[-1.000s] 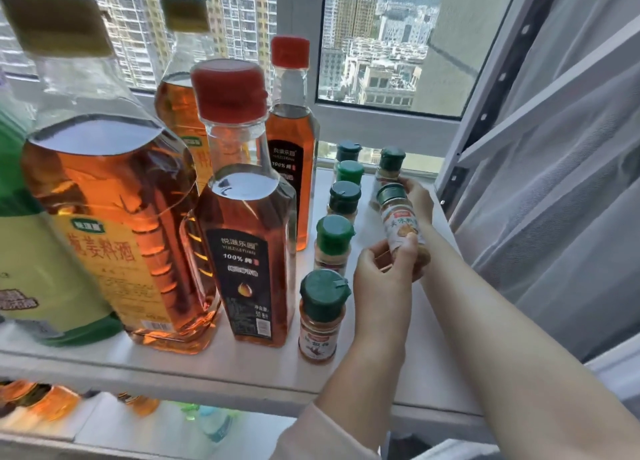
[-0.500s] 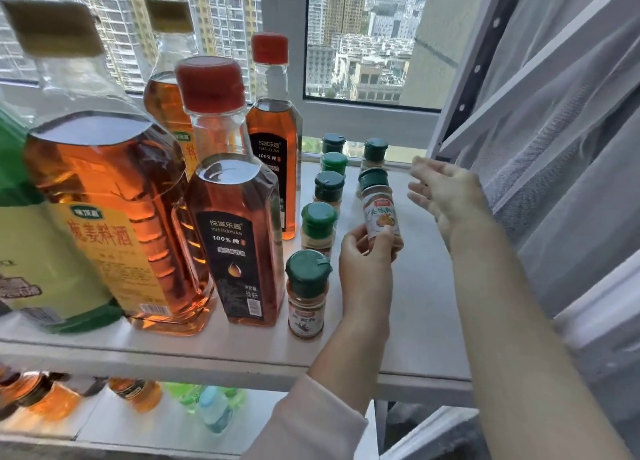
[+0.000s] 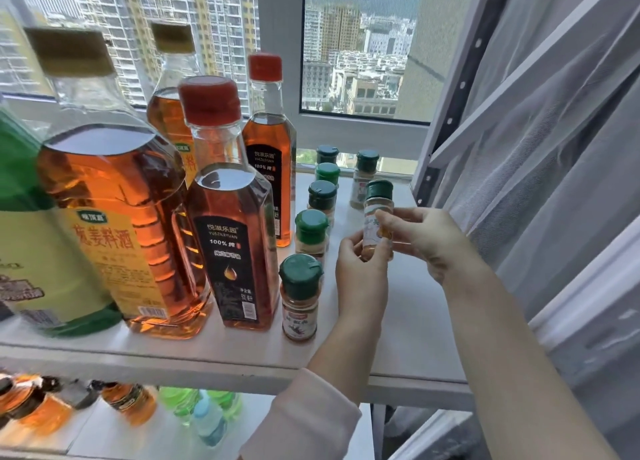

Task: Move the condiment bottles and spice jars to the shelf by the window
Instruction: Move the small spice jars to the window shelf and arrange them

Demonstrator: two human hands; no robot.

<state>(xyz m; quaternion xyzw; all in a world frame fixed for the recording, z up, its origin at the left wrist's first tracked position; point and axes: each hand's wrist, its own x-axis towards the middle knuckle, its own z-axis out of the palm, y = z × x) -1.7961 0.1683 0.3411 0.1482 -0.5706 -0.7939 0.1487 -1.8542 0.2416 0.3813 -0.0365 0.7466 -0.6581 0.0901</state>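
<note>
On the left of the shelf [image 3: 412, 328] the tall oil bottles [image 3: 232, 245] stand upright. Beside them runs a row of green-capped spice jars [image 3: 300, 297]. Right of this row, the left hand [image 3: 360, 279] and the right hand [image 3: 427, 239] both pinch the held jar [image 3: 378, 213]. Its long axis is vertical and its cap points up; its base is hidden.

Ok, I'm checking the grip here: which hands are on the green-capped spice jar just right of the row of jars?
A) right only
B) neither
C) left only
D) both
D: the left hand pinches the spice jar near its base, and the right hand curls its fingers round the label.
</note>
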